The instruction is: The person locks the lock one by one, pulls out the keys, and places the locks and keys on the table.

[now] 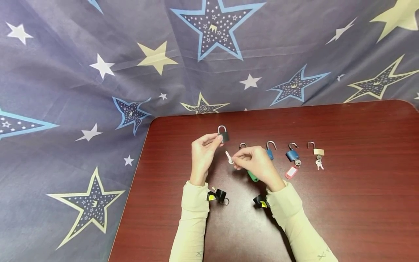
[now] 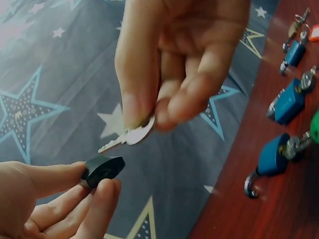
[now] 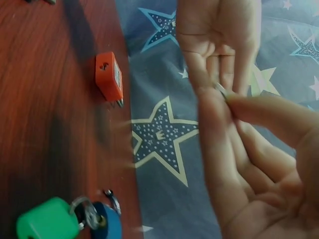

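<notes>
My left hand (image 1: 203, 154) holds up a small black padlock (image 1: 224, 136), its metal shackle pointing upward. Thumb and fingers pinch the padlock body, and in the left wrist view the black body (image 2: 102, 170) shows its keyhole face. My right hand (image 1: 256, 163) pinches a silver key (image 1: 228, 157) by its head between thumb and forefinger. The key's blade (image 2: 113, 144) points toward the padlock, a short gap apart from it. In the right wrist view the key is mostly hidden by the fingers.
Along the table (image 1: 360, 174) lie two blue padlocks (image 1: 292, 155) with open shackles and a brass padlock (image 1: 318, 152) with keys. A red tag (image 1: 290, 172) and a green tag (image 1: 252, 176) lie nearer. An orange padlock (image 3: 108, 77) shows in the right wrist view. Star-patterned cloth (image 1: 131, 72) hangs behind.
</notes>
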The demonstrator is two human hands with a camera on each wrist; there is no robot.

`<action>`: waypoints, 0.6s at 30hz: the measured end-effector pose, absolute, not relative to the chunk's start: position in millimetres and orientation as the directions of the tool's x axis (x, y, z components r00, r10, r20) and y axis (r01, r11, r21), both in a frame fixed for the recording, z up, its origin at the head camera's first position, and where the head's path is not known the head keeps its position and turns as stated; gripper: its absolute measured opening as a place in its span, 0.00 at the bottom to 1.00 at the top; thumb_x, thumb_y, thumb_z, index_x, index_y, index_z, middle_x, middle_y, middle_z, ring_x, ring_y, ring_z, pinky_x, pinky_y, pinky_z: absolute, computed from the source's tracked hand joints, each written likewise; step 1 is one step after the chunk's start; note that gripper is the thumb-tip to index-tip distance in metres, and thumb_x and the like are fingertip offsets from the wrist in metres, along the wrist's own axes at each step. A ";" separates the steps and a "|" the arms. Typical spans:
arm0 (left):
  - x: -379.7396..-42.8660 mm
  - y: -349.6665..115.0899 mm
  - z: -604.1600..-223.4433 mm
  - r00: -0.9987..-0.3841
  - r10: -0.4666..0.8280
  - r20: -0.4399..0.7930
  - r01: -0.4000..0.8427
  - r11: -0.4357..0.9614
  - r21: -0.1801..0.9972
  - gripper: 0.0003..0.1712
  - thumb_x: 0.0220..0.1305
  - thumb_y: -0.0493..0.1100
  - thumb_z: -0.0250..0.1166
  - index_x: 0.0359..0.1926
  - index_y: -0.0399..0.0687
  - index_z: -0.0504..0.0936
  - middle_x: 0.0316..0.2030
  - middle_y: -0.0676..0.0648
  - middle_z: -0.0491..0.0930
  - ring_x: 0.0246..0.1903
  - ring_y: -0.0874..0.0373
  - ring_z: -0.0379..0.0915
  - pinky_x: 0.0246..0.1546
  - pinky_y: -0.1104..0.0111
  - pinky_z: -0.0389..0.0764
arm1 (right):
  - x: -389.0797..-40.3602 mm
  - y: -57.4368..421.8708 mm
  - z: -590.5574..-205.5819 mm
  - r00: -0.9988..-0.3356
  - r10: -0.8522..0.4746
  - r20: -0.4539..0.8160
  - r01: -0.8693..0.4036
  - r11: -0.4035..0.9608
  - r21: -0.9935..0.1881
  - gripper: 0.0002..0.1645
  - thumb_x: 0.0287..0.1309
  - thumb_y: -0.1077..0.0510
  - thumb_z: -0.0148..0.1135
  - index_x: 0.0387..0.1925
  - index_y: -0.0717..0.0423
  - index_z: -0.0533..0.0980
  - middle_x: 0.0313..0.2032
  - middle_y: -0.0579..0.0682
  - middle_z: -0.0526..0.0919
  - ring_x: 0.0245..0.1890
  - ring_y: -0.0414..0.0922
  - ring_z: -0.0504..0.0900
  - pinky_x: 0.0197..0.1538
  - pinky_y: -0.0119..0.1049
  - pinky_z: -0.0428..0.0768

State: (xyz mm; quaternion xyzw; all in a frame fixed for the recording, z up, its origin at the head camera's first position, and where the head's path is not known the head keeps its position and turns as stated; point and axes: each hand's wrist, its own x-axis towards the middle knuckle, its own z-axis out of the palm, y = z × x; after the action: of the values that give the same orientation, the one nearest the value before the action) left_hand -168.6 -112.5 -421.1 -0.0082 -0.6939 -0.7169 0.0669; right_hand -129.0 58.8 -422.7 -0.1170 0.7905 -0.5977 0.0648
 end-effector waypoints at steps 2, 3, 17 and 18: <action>-170.2 -112.9 -425.0 -0.992 -0.085 0.093 0.095 -0.024 0.995 0.15 0.52 0.43 0.67 0.37 0.35 0.81 0.31 0.38 0.81 0.30 0.47 0.80 0.36 0.59 0.79 | -127.6 60.0 -421.7 -0.953 -0.303 0.029 -0.129 0.316 -0.940 0.06 0.53 0.56 0.62 0.30 0.54 0.81 0.22 0.47 0.81 0.23 0.43 0.81 0.32 0.37 0.79; -171.1 -113.2 -427.1 -0.992 -0.088 0.086 0.088 -0.017 0.996 0.16 0.52 0.43 0.67 0.37 0.34 0.81 0.31 0.38 0.81 0.29 0.47 0.80 0.37 0.59 0.79 | -127.0 60.5 -421.3 -0.947 -0.322 0.020 -0.136 0.342 -0.930 0.06 0.54 0.56 0.61 0.29 0.54 0.81 0.21 0.46 0.81 0.23 0.42 0.80 0.31 0.36 0.78; -182.3 -117.3 -450.0 -0.996 -0.084 0.014 0.000 0.167 0.986 0.16 0.52 0.43 0.67 0.38 0.34 0.81 0.30 0.36 0.81 0.31 0.42 0.79 0.37 0.56 0.78 | -117.7 65.9 -429.0 -0.856 -0.502 -0.122 -0.156 0.477 -0.865 0.08 0.52 0.64 0.55 0.23 0.57 0.79 0.17 0.47 0.79 0.19 0.43 0.79 0.27 0.34 0.77; -182.5 -117.4 -451.0 -0.997 -0.083 0.009 -0.005 0.167 0.986 0.16 0.52 0.42 0.67 0.38 0.34 0.81 0.30 0.36 0.81 0.31 0.42 0.79 0.37 0.56 0.78 | -116.7 66.1 -431.3 -0.854 -0.506 -0.122 -0.165 0.486 -0.858 0.09 0.50 0.65 0.54 0.22 0.57 0.79 0.16 0.47 0.78 0.19 0.43 0.79 0.26 0.33 0.76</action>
State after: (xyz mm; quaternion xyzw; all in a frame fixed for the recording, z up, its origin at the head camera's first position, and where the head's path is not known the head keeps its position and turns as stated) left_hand -182.5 -117.4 -451.0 0.0289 -0.7633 -0.6447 0.0302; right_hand -116.7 66.1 -431.3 -0.1990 0.8424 -0.4663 0.1826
